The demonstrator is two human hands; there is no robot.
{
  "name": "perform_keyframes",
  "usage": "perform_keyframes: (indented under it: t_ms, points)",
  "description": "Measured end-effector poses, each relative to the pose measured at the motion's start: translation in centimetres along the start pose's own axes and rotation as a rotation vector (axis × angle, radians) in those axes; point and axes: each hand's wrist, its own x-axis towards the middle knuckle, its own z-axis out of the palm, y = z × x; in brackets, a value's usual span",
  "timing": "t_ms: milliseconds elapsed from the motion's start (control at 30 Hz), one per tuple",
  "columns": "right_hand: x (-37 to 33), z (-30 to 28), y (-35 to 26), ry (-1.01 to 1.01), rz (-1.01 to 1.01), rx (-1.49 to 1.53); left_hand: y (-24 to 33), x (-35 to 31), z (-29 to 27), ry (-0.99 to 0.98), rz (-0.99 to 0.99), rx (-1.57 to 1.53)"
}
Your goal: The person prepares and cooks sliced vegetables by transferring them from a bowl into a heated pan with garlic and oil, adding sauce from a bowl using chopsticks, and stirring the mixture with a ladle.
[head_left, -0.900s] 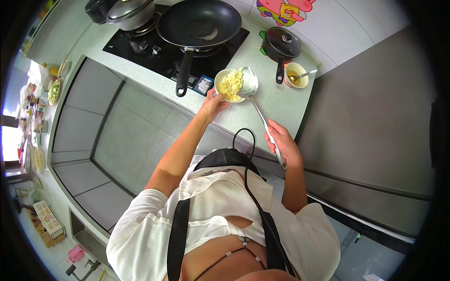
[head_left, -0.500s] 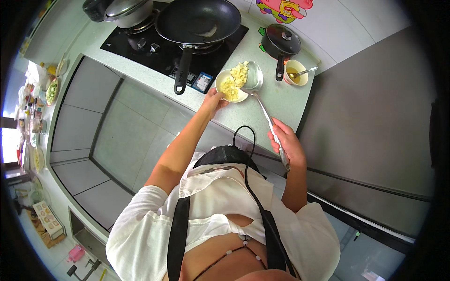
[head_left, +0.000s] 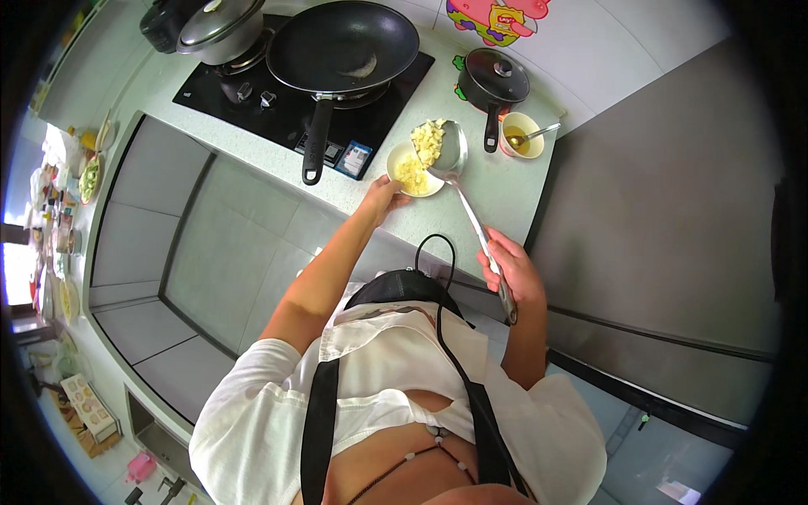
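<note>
My left hand (head_left: pixel 385 198) is closed on the near left rim of a small white bowl (head_left: pixel 432 187) at the counter's front edge. Pale yellow chopped bits (head_left: pixel 411 175), perhaps garlic, lie inside it. In my right hand (head_left: pixel 515 268) is the long handle of a metal wok spatula (head_left: pixel 455 151). Its wide, shallow head overlaps the bowl's right rim, tilted toward it. A heap of the same chopped bits (head_left: pixel 427 141) sits on the left part of the head. Whether the head touches the bowl cannot be told.
A black frying pan (head_left: pixel 337 50) stands on the black hob (head_left: pixel 210 97), handle toward me. Left of it is a lidded pot (head_left: pixel 223 34). A lidded black saucepan (head_left: pixel 492 80) and a cup with a spoon (head_left: pixel 515 151) stand at the right, beside a tall grey panel (head_left: pixel 648 168).
The view has shifted slightly, so the hob and pan sit lower and further left. Both hands keep their holds; the bowl and spatula have moved slightly right relative to the hob.
</note>
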Motion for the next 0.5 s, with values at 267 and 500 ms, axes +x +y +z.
perform_keyframes:
  t_ms: [267,500]
  points:
    - [-1.4,0.4,-0.4,0.043,0.009,0.011,-1.6,0.0,1.5,-0.108,-0.049,0.015]
    - [-2.1,0.6,-0.7,0.021,-0.066,0.032,-2.5,-0.9,2.0,-0.182,-0.005,0.461]
